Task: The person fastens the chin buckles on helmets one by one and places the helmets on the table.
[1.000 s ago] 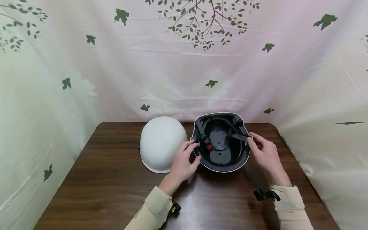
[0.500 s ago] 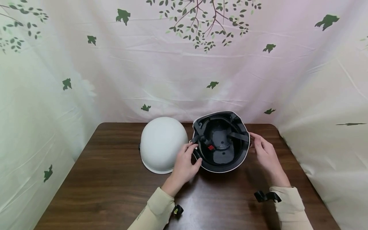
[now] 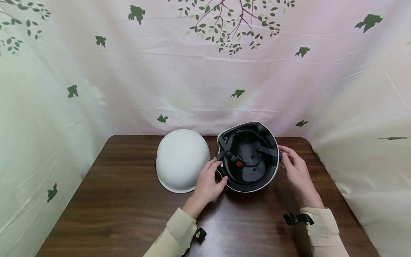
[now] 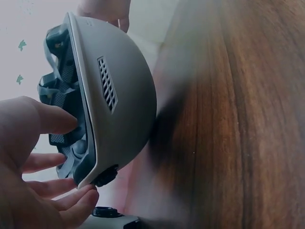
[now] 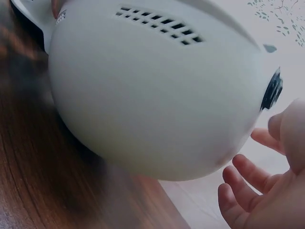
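A white helmet [image 3: 269,180] lies upturned at the table's far side, its black padded inside and straps facing up. A red buckle [image 3: 239,164] shows within it. My left hand [image 3: 207,184] holds the helmet's left edge, the thumb at the inner side and fingertips at the rim, as the left wrist view shows. On the other side, my right hand [image 3: 298,171] is by a black knob [image 5: 272,89] on the shell. In the right wrist view its fingers are spread, with fingertips at the shell's curve; the thumb is close to the knob without gripping it.
A second white helmet [image 3: 182,160] sits dome up just left of the first, close to my left hand. The dark wooden table [image 3: 122,200] ends at a patterned cloth backdrop [image 3: 199,82], which also hangs along both sides.
The upturned helmet has turned and tilted, so its right side stands higher and the knob shows. My right hand has let go of the right rim; my left hand has shifted slightly right.
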Demonstrator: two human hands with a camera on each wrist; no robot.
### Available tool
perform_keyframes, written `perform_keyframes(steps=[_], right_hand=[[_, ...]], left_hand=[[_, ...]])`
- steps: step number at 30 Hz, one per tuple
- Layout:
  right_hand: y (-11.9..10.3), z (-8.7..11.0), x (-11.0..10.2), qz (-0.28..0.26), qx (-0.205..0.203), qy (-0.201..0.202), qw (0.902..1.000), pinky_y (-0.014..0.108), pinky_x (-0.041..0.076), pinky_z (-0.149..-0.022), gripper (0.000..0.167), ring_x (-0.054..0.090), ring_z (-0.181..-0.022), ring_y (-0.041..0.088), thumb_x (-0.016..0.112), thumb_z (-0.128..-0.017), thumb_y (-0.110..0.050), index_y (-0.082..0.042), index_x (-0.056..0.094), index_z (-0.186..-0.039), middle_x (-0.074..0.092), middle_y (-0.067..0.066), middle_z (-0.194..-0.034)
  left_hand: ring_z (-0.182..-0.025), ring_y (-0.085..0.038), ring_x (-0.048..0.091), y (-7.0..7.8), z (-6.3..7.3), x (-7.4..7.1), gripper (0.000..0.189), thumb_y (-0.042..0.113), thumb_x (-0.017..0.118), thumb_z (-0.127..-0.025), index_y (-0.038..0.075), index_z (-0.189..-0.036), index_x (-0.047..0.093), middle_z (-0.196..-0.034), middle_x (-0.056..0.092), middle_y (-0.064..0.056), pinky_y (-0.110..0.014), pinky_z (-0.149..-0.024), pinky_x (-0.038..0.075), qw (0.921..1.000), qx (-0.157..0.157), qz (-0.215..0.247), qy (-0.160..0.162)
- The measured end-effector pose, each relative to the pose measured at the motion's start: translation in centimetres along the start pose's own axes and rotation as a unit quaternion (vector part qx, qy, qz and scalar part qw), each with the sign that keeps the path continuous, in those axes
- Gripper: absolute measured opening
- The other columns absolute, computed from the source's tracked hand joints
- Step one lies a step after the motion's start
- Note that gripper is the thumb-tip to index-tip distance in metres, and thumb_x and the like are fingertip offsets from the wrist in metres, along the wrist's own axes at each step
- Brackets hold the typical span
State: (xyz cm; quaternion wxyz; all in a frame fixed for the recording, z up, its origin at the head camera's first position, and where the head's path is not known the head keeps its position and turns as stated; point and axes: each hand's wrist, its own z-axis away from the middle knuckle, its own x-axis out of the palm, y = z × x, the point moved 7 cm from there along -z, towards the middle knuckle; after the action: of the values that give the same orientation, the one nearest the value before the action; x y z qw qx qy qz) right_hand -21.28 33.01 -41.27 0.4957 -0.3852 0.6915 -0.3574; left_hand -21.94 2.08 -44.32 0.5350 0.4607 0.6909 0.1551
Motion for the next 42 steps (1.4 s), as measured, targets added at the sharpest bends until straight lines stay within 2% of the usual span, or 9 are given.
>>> perform_keyframes(steps=[4, 10, 13, 18, 23, 31, 42], right_hand=[[0.1, 0.1, 0.4, -0.008, 0.002, -0.007, 0.9999, 0.015, 0.056, -0.086, 0.042, 0.064, -0.103, -0.002, 0.049, -0.112, -0.019, -0.001, 0.049, -0.151, 0.062, -0.012, -0.122], [-0.3, -0.1, 0.7, 0.007, -0.007, -0.003, 0.9999, 0.010, 0.052, -0.088, 0.042, 0.059, -0.109, -0.005, 0.047, -0.113, -0.020, -0.001, 0.047, -0.150, 0.057, 0.018, -0.139], [-0.3, -0.2, 0.8, 0.005, 0.002, -0.003, 1.0000, 0.008, 0.050, -0.087, 0.043, 0.057, -0.110, -0.007, 0.046, -0.113, -0.021, 0.000, 0.045, -0.152, 0.054, 0.026, -0.143], [-0.5, -0.2, 1.1, 0.009, 0.013, 0.002, 0.9999, 0.007, 0.048, -0.088, 0.047, 0.054, -0.112, -0.007, 0.046, -0.113, -0.023, -0.002, 0.043, -0.155, 0.053, 0.026, -0.146], [-0.9, -0.3, 1.3, 0.018, 0.001, 0.009, 0.9998, 0.006, 0.042, -0.092, 0.048, 0.051, -0.116, -0.007, 0.048, -0.113, -0.022, -0.002, 0.043, -0.156, 0.053, 0.026, -0.147], [-2.1, -0.2, 1.6, 0.017, -0.027, 0.019, 0.9993, 0.008, 0.042, -0.094, 0.047, 0.055, -0.116, -0.001, 0.052, -0.111, -0.018, -0.005, 0.046, -0.156, 0.055, 0.023, -0.147], [-2.7, -0.2, 1.5, 0.051, -0.009, 0.008, 0.9987, 0.009, 0.042, -0.091, 0.052, 0.052, -0.118, 0.003, 0.052, -0.111, -0.025, -0.014, 0.042, -0.161, 0.049, 0.018, -0.155]], left_hand=[[-0.139, -0.035, 0.055, -0.3, 0.0, 0.5, 0.052, 0.021, 0.078, -0.089, 0.003, -0.136, 0.065, -0.146, 0.059, -0.019, -0.049, -0.111, 0.049, 0.9997, -0.014, 0.005, -0.020], [-0.141, -0.035, 0.052, -0.8, 0.1, 1.3, 0.054, 0.024, 0.077, -0.090, 0.003, -0.138, 0.064, -0.146, 0.059, -0.018, -0.050, -0.113, 0.046, 0.9986, -0.032, 0.017, -0.039], [-0.143, -0.035, 0.050, -1.1, 0.3, 1.9, 0.055, 0.026, 0.077, -0.091, 0.004, -0.140, 0.063, -0.150, 0.056, -0.018, -0.051, -0.115, 0.044, 0.9973, -0.044, 0.027, -0.052], [-0.144, -0.035, 0.049, -1.4, 0.4, 2.4, 0.056, 0.028, 0.077, -0.092, 0.005, -0.140, 0.062, -0.153, 0.053, -0.018, -0.052, -0.115, 0.044, 0.9957, -0.058, 0.036, -0.063], [-0.141, -0.033, 0.052, -1.5, 0.3, 2.8, 0.054, 0.028, 0.077, -0.091, 0.006, -0.139, 0.063, -0.150, 0.056, -0.018, -0.050, -0.113, 0.045, 0.9950, -0.060, 0.040, -0.069], [-0.108, -0.028, 0.067, -1.8, 0.1, 3.6, 0.054, 0.029, 0.076, -0.093, 0.008, -0.140, 0.062, -0.144, 0.060, -0.012, -0.041, -0.096, 0.054, 0.9925, -0.072, 0.042, -0.090], [-0.109, -0.026, 0.068, -2.1, -0.3, 4.3, 0.064, 0.033, 0.076, -0.094, 0.008, -0.149, 0.055, -0.144, 0.060, -0.011, -0.038, -0.093, 0.055, 0.9876, -0.081, 0.038, -0.129]])
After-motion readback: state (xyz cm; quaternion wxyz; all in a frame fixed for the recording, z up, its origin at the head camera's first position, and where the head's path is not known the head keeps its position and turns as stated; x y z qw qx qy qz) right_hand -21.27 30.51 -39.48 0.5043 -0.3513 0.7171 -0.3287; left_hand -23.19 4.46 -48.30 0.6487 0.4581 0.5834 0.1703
